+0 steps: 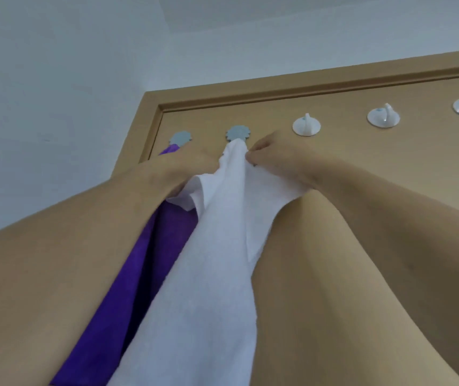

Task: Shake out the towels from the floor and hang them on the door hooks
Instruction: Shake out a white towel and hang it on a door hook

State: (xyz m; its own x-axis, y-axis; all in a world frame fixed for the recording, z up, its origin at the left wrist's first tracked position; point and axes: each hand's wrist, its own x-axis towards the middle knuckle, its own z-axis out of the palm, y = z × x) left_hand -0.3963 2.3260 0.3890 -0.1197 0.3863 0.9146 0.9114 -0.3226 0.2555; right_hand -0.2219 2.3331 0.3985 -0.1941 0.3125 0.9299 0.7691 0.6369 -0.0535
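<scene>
A tan wooden door (362, 168) in pale walls carries a row of hooks. The plain white towel (217, 260) hangs from the second blue hook (238, 132), beside a purple towel (139, 274). The left hand (186, 168) and right hand (275, 154) both pinch its top.

Wooden door (334, 174) with five hooks, purple towel (139, 274) and white towel (209, 274) hanging

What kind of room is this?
Likely a home room, perhaps a bathroom or bedroom: a wooden door with stick-on hooks, a white towel and a purple towel hanging, plain white walls.
</scene>
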